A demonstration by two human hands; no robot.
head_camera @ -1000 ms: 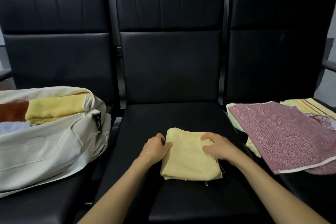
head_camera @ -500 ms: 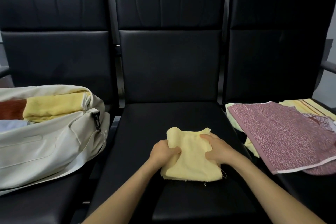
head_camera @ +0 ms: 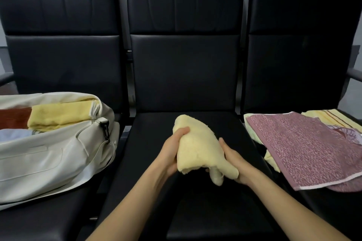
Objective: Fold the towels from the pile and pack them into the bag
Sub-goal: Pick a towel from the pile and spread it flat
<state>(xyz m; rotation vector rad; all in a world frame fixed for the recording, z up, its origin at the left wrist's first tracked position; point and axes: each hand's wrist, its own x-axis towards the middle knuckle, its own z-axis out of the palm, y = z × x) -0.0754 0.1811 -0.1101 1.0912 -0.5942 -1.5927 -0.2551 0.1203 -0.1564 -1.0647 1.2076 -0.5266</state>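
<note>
Item: folded yellow towel [head_camera: 197, 143], soft, light, probably prone to slumping; sagging between the hands. The left hand [head_camera: 173, 149] is curling round its left edge and the right hand [head_camera: 234, 160] is cupping it from beneath. The bag [head_camera: 49, 154] is lying left of both. Supporting it underneath looks best.

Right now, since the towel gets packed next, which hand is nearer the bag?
Left. The left hand grips the towel on its side facing the bag. The right hand holds the towel's other side, farther from the bag and nearer the pile.

Black seats [head_camera: 150, 131]: bag [head_camera: 49, 158] on left, towel pile [head_camera: 305, 146] on right.
</note>
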